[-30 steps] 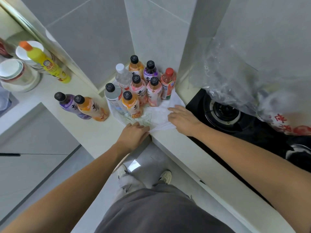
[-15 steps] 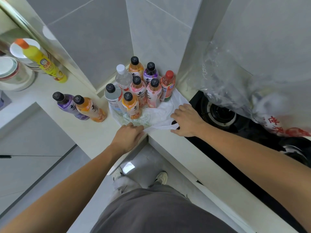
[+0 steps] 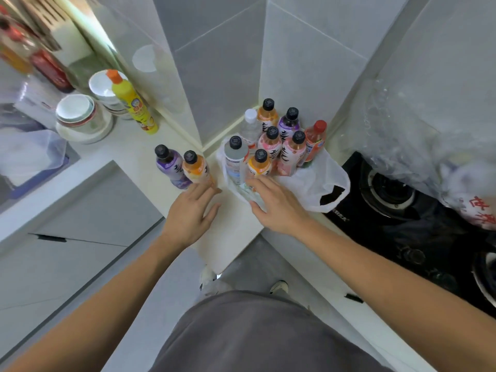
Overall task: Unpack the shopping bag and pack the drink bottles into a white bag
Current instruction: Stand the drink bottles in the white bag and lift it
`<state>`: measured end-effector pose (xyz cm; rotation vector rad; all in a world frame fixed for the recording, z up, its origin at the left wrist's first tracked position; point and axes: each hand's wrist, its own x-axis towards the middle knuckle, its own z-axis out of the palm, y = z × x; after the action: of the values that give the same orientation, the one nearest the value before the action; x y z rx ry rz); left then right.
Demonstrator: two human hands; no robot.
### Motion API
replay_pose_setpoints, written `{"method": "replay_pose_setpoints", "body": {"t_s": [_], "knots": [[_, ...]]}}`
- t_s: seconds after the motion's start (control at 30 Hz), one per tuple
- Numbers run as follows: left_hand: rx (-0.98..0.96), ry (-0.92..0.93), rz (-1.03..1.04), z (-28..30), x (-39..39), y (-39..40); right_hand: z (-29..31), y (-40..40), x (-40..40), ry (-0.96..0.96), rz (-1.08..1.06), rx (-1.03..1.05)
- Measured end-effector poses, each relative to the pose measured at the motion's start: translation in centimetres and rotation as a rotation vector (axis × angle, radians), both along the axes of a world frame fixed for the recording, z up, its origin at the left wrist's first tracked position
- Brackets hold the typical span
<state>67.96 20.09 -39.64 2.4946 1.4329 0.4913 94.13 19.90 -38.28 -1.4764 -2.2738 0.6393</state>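
The left hand (image 3: 194, 208), fingers spread and holding nothing, has let go of the thin white plastic bag (image 3: 314, 181) and now reaches toward two upright bottles standing on the pale desk (image 3: 134, 146) left of that bag: a purple-labelled bottle (image 3: 171, 165) and an orange-labelled bottle (image 3: 197, 167). The right hand (image 3: 276, 204), fingers relaxed and straight, rests on the bag's crumpled near edge, having shifted left. Eight capped bottles stand upright on the bag, caps up. Half a second ago both hands pinched the bag.
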Motion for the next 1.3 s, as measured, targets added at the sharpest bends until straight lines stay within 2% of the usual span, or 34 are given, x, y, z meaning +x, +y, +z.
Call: {"method": "replay_pose_setpoints", "body": {"t_s": [0.13,0.27,0.33,0.5,0.67,0.77,1.03,1.3], "knots": [[0.15,-0.029,0.043,2.7,-4.0,2.6,0.9,1.1,-6.0,0.062,-0.047,0.038],[0.144,0.011,0.087,4.0,-7.4,5.9,1.0,3.0,-10.9,0.068,-0.117,-0.017],[0.052,0.025,0.126,4.1,-8.5,7.4,0.7,4.1,-13.0,0.093,-0.181,-0.078],[-0.323,-0.05,0.21,2.7,-10.1,10.2,-0.6,7.2,-16.3,0.132,-0.341,-0.206],[-0.422,-0.183,0.189,1.3,-10.6,11.4,-1.6,8.4,-17.8,0.145,-0.434,-0.207],[-0.388,-0.2,0.18,0.9,-10.8,11.4,-1.8,7.9,-18.0,0.191,-0.459,-0.199],[-0.29,-0.154,-0.032,3.6,-8.8,9.4,1.2,2.2,-14.7,0.366,-0.611,-0.159],[-0.214,-0.169,-0.21,9.7,-0.3,7.2,7.8,-1.9,-6.0,0.341,-0.813,-0.062]]}}
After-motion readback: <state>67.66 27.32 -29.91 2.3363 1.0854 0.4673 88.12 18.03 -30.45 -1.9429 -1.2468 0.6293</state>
